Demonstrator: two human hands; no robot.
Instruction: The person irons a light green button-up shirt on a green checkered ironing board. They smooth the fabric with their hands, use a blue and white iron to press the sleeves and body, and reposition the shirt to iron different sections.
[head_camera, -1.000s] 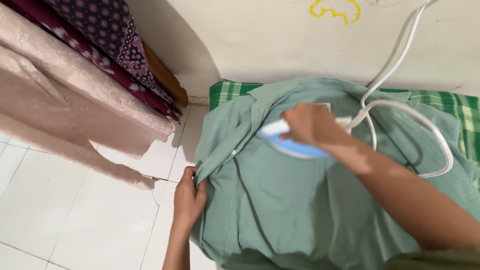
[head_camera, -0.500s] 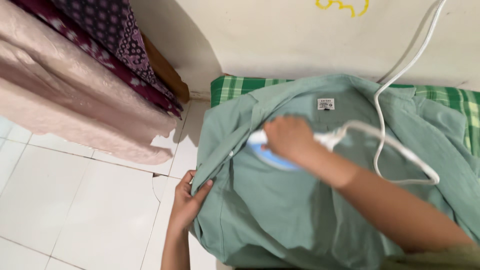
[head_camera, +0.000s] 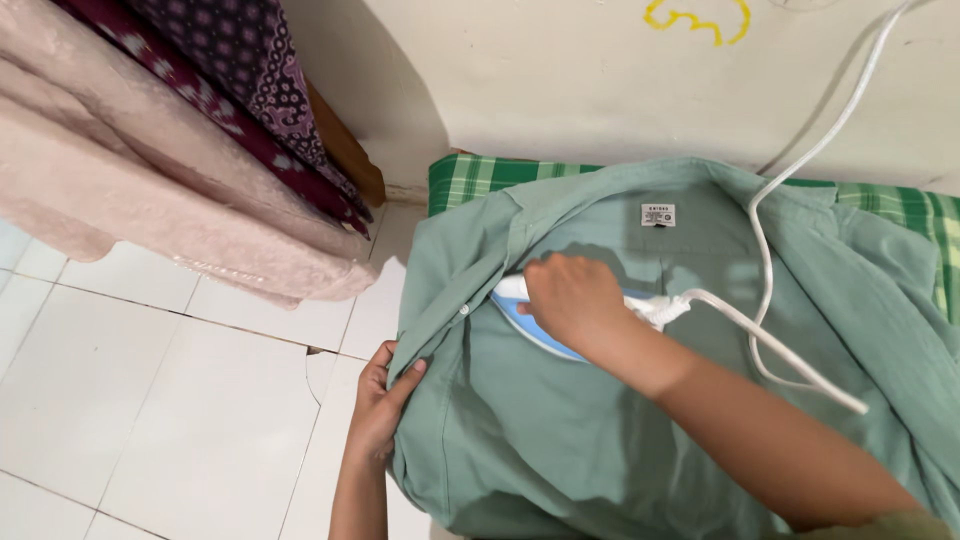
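A green shirt (head_camera: 620, 440) lies spread open, inside up, over a pad covered in a green checked cloth (head_camera: 470, 178) that sits on the floor against a cream wall (head_camera: 560, 70). The shirt's collar lies toward the wall edge of the pad, with a small white label (head_camera: 657, 214) showing just below it, and its body hangs over the near edge. The person's right hand (head_camera: 570, 300) is clenched around the handle of an iron (head_camera: 530, 318), white on top with a blue base, which rests flat on the shirt near the pad's left edge, just inside the front opening. A white cord (head_camera: 790, 180) runs from the back of the iron, loops across the shirt and climbs the wall toward the upper right corner. The left hand (head_camera: 385, 400) grips the shirt's front edge at the left side of the pad, thumb on top and fingers tucked under the cloth. Beside the pad, white floor tiles (head_camera: 150, 400) show a crack near the left hand. Pale pink fabric (head_camera: 150, 190) and a dark maroon patterned fabric (head_camera: 250, 70) hang at the upper left, well apart from the shirt. A yellow scribble (head_camera: 695, 18) marks the wall above.
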